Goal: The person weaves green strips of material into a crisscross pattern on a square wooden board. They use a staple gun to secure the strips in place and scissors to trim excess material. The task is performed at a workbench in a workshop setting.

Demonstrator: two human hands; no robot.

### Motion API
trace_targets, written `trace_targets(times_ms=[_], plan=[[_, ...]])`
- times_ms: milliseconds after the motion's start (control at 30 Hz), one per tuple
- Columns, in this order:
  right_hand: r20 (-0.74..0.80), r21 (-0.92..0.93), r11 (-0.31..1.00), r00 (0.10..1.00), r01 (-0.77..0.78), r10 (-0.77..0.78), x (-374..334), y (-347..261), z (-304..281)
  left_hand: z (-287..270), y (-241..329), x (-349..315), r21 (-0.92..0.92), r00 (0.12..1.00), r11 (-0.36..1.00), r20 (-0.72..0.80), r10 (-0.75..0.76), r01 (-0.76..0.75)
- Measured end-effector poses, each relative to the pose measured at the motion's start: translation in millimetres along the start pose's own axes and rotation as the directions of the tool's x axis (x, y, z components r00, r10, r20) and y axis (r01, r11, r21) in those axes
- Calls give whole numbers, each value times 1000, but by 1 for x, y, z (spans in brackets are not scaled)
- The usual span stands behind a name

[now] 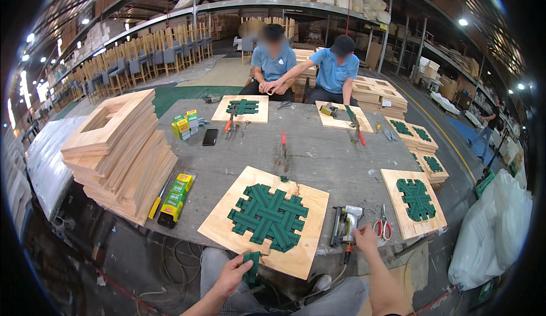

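Observation:
A square wooden panel [317,205] lies in front of me, overhanging the table's near edge. Green striped webbing straps [268,216] are woven across its middle. Pinched in my left hand [230,275] is a loose end of green webbing strap [251,266], just below the panel's near edge. To the right of the panel a silver-and-black pneumatic staple gun [347,225] lies on the table, its hose running down toward my lap. My right hand [367,240] has its fingers curled against the gun's handle. Red-handled scissors [383,225] lie just right of that hand.
Stacked wooden frames [116,162] stand at left, beside yellow-green boxes [177,198] and a yellow-handled tool [154,207]. A finished-looking webbed panel [392,188] lies at right. Two co-workers sit across the grey table [244,151]. Red-handled pliers [284,145] and a phone [210,137] lie between.

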State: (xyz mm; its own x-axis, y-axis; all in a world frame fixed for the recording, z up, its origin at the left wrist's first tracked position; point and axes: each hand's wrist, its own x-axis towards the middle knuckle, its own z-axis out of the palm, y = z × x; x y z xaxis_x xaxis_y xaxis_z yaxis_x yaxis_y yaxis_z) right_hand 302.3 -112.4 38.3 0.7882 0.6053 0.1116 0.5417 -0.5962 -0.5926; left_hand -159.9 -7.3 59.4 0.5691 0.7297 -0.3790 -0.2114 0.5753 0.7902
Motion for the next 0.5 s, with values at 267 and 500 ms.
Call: trace_targets(times_ms=[267, 500], plan=[[-60, -87, 995, 997, 52, -58, -1, -34, 23, -13, -5, -5, 193, 980, 961, 23, 199, -199], [-183, -277, 961, 982, -7, -46, 33, -20, -3, -38, -11, -11, 113, 967, 985, -203, 153, -132]])
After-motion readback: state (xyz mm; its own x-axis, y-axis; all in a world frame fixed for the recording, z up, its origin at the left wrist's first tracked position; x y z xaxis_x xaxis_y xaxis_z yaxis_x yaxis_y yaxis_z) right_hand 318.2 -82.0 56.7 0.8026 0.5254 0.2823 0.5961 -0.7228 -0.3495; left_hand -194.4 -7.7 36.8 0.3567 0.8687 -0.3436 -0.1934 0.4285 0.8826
